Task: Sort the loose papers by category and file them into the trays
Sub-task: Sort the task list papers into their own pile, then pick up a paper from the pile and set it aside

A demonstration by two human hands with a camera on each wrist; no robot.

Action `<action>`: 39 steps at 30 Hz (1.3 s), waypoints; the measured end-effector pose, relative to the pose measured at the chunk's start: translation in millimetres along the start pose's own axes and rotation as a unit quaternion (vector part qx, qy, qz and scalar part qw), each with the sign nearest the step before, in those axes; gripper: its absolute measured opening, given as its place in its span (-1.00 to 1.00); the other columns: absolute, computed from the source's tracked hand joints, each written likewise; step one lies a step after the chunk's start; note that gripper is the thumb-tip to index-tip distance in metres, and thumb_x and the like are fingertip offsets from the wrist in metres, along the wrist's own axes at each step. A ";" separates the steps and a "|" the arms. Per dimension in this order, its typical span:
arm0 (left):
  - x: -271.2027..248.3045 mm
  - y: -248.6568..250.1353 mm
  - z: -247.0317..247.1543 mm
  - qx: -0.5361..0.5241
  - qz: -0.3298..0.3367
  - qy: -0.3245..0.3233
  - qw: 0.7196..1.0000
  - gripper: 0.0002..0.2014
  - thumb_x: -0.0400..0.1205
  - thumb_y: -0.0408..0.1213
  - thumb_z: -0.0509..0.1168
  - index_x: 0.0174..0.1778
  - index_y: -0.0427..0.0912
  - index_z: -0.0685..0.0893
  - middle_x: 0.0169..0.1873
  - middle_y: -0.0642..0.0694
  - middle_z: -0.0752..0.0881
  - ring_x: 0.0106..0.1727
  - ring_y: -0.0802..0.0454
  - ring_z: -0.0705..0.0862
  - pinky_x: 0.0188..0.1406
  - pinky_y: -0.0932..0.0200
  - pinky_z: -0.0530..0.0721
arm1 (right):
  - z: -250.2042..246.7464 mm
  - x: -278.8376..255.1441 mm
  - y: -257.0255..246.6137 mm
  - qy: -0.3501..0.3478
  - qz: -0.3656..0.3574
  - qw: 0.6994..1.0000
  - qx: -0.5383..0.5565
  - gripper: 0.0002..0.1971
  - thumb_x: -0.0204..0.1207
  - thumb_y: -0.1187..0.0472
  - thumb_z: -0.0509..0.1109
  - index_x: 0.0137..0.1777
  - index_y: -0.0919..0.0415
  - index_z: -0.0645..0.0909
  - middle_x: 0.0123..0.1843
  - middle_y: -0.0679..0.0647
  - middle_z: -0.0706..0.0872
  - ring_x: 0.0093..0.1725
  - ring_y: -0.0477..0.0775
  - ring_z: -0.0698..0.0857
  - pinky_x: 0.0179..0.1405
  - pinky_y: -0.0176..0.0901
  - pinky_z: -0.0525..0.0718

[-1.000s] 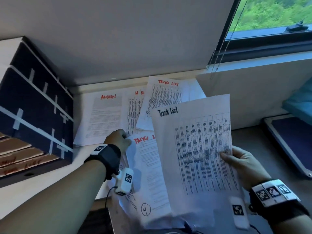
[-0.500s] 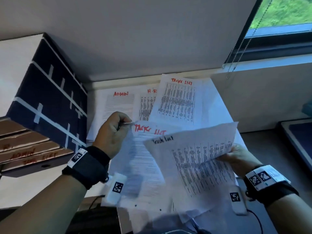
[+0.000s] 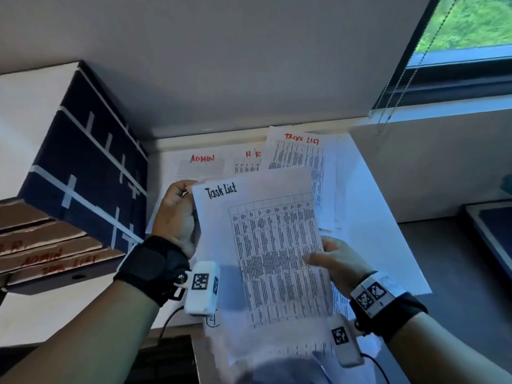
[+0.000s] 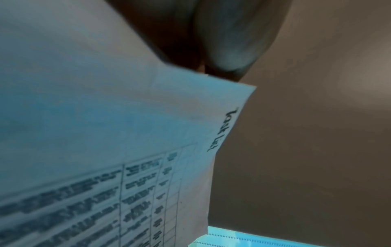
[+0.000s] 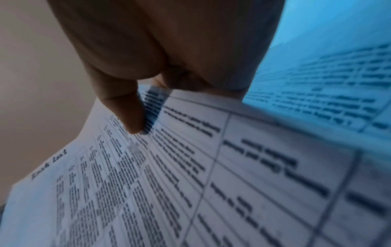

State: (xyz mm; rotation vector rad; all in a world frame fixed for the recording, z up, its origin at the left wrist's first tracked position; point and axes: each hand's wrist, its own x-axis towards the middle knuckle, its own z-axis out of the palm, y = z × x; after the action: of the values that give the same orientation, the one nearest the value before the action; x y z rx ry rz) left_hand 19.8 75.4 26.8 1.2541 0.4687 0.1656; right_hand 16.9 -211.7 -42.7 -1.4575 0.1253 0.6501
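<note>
A white sheet headed "Task List" in black [image 3: 271, 245] is held up over the desk on top of other sheets. My left hand [image 3: 177, 212] grips the top left corner of this bundle [image 4: 148, 133]. My right hand [image 3: 329, 259] pinches the sheet's right edge, thumb on its printed table [image 5: 135, 120]. On the desk behind lie sheets headed in red "ADMIN" [image 3: 202, 164], "H.R" [image 3: 249, 162] and "TASK LIST" [image 3: 299, 153]. Stacked brown trays [image 3: 50, 253] with red labels stand at the left.
A dark blue box with white tape [image 3: 91, 167] sits over the trays. A wall runs behind the desk, with a window [image 3: 471, 37] and blind cord [image 3: 399, 87] at upper right. A dark flat panel [image 3: 490, 234] lies at far right.
The black-headed Task List sheet swung from a slanted hold at the right to upright in front of the left hand's bundle, covering the red-headed sheet. The view shifted.
</note>
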 end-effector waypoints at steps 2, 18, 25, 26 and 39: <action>6.4 -0.7 -0.3 0.000 -0.041 -0.006 0.999 -0.84 0.60 -0.27 0.43 0.05 -0.07 0.62 -0.26 -0.14 0.74 -0.27 -0.12 0.69 -0.28 0.05 0.68 | 5.0 1.2 0.2 0.014 -0.016 1.000 -0.002 -0.60 0.24 0.42 0.53 0.12 0.46 0.69 0.08 0.35 0.81 0.13 0.42 0.77 0.24 0.35 0.68; -4.0 -84.6 10.3 0.197 -0.149 -0.042 0.968 -0.81 0.61 -0.32 0.35 -0.15 -0.22 0.43 -0.23 -0.16 0.44 -0.18 -0.06 0.39 -0.14 0.09 0.37 | -8.0 9.6 6.5 0.123 0.058 0.990 -0.040 -0.67 0.52 0.47 0.42 0.27 0.26 0.63 0.13 0.18 0.82 0.09 0.21 0.81 0.24 0.33 0.68; 1.9 -59.2 23.9 0.217 -0.091 -0.043 0.971 -0.77 0.49 -0.14 0.34 -0.04 -0.19 0.59 -0.04 -0.14 0.73 -0.03 -0.12 0.66 0.06 0.01 0.62 | -8.1 2.0 14.5 0.151 0.020 0.968 -0.197 -0.93 0.54 0.29 0.45 -0.02 0.16 0.74 -0.12 0.06 0.85 -0.08 0.14 0.82 -0.01 0.12 0.79; 2.4 -51.2 29.9 0.202 -0.077 -0.053 0.975 -0.79 0.50 -0.14 0.34 0.00 -0.11 0.64 -0.02 -0.12 0.76 -0.02 -0.11 0.69 0.05 0.03 0.65 | -10.9 3.6 9.0 0.184 -0.008 0.961 -0.207 -0.96 0.55 0.28 0.44 -0.09 0.17 0.73 -0.17 0.07 0.83 -0.13 0.16 0.80 -0.09 0.06 0.77; -20.6 -54.6 -17.3 0.641 -0.066 -0.141 0.752 -0.81 0.65 -0.01 0.30 -0.12 -0.04 0.54 -0.15 -0.06 0.65 -0.22 -0.02 0.62 -0.31 0.17 0.58 | -78.5 110.4 -69.0 0.321 0.020 0.933 -0.163 -0.70 0.41 0.08 0.52 0.09 0.18 0.75 -0.02 0.17 0.82 -0.23 0.21 0.72 -0.25 -0.08 0.62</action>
State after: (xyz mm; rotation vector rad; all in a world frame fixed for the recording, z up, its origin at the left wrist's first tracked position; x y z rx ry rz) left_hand -13.3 65.7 -23.3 2.5411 0.3815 -0.5848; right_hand 164.7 -247.4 -43.9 -1.9555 0.5794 0.2035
